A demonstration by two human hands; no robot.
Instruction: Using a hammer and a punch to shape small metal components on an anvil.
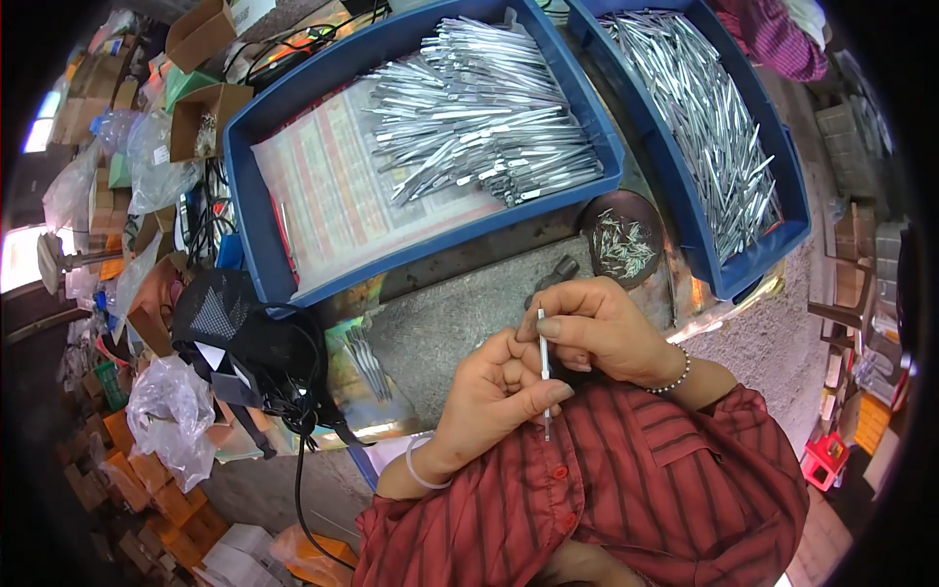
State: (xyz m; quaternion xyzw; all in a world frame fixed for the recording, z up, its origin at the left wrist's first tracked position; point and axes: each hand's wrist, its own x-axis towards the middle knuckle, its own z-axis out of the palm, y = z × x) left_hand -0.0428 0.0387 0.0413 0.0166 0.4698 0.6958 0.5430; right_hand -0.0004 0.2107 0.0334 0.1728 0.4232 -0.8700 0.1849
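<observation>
A slim silver metal rod (545,364) stands nearly upright between my hands, in front of my striped red shirt. My left hand (494,386) pinches its lower part between thumb and fingers. At the upper end, the thumb and fingertips of my right hand (602,328) close on the same rod. Just beyond my right hand lies a dark cylindrical object (558,274), partly hidden. Past it, a round dark dish (649,208) holds several small silvery pieces (623,247). A small bunch of slim metal pieces (367,364) lies on the worktop left of my left hand.
A large blue tray (430,250) holds heaped silver rods (489,108) on sheeting. Another blue tray (719,266), farther right, is filled with similar rods. A black mesh bag (245,333) with cables sits at left. Boxes and plastic bags crowd the far left. Part of another person's checked sleeve (778,39) shows top right.
</observation>
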